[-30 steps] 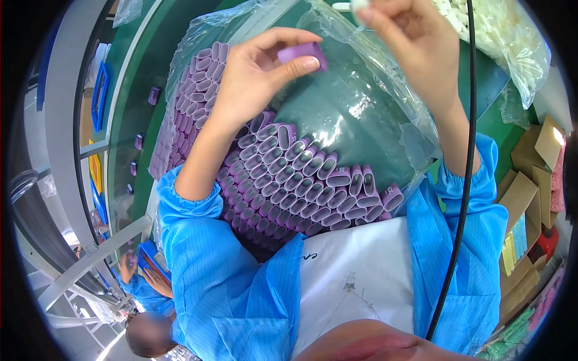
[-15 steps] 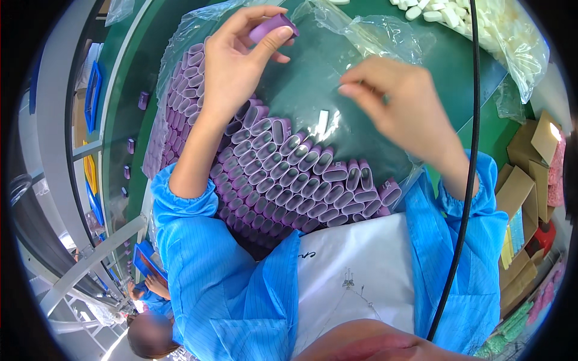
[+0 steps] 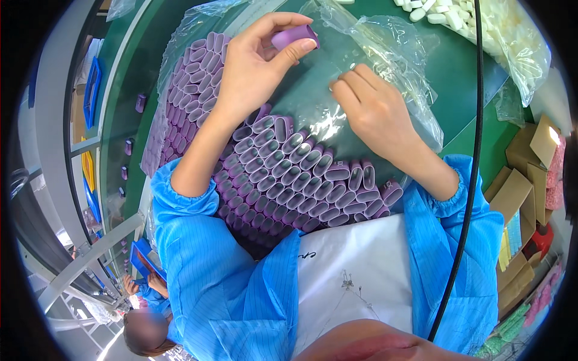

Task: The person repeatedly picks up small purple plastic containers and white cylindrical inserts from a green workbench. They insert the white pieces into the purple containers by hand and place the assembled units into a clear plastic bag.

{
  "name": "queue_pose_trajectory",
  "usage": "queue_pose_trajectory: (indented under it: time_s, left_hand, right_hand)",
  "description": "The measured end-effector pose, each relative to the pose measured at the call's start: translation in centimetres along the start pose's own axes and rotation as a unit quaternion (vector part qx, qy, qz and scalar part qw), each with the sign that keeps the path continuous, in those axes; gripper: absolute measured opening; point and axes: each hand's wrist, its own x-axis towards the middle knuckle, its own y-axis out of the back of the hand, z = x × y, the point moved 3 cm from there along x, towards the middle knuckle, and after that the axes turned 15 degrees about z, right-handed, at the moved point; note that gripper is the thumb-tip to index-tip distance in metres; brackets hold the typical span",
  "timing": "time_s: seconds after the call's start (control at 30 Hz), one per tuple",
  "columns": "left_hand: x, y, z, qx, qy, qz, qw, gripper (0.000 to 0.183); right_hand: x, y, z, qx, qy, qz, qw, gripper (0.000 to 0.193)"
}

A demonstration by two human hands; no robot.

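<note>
a person in a blue jacket (image 3: 223,259) works with two bare hands over a green table (image 3: 457,81). the left hand (image 3: 253,66) grips a purple oval tube (image 3: 290,37) between thumb and fingers, raised near the top of the view, its open end toward the right. the right hand (image 3: 376,111) is apart from it, fingers curled inward over clear plastic (image 3: 394,51); whether it holds anything small cannot be told. below and left of the hands, many similar purple tubes (image 3: 289,174) are packed in curved rows, open ends showing. small white pieces (image 3: 445,17) are heaped at upper right, beside a black cable (image 3: 471,180). open cardboard boxes (image 3: 515,186) are at far right.
</note>
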Motion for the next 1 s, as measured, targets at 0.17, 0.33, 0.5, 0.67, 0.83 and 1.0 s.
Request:
queue_pose_trajectory:
  time_s: [0.17, 0.33, 0.5, 0.67, 0.83, 1.0]
  left_hand:
    - [0.0, -0.2, -0.4, -0.052, 0.059, -0.020, 0.997, 0.031]
    - [0.0, -0.5, -0.9, -0.087, 0.054, -0.065, 0.993, 0.031]
    - [-0.1, -0.4, -0.9, -0.091, 0.057, -0.046, 0.993, 0.031]
    - [-0.8, -1.1, -0.6, -0.057, -0.011, -0.064, 0.996, 0.028]
    - [-1.7, -1.5, 0.0, -0.042, -0.035, -0.068, 0.996, 0.026]
    - [-1.9, -1.7, 0.4, -0.023, -0.035, -0.056, 0.998, 0.031]
  right_hand:
    - [-0.9, -0.2, 0.9, 0.119, -0.052, -0.007, 0.991, 0.010]
    - [-1.3, -0.3, 1.2, 0.086, -0.073, -0.022, 0.993, 0.016]
    - [-0.7, 0.5, 1.5, 0.091, -0.056, -0.042, 0.993, 0.020]
    - [1.8, 3.7, 2.4, 0.204, -0.188, 0.154, 0.948, 0.014]
    - [2.7, 2.9, 2.3, 0.202, -0.127, 0.164, 0.957, 0.012]
    - [2.6, 2.8, 2.2, 0.183, -0.154, 0.184, 0.953, 0.011]
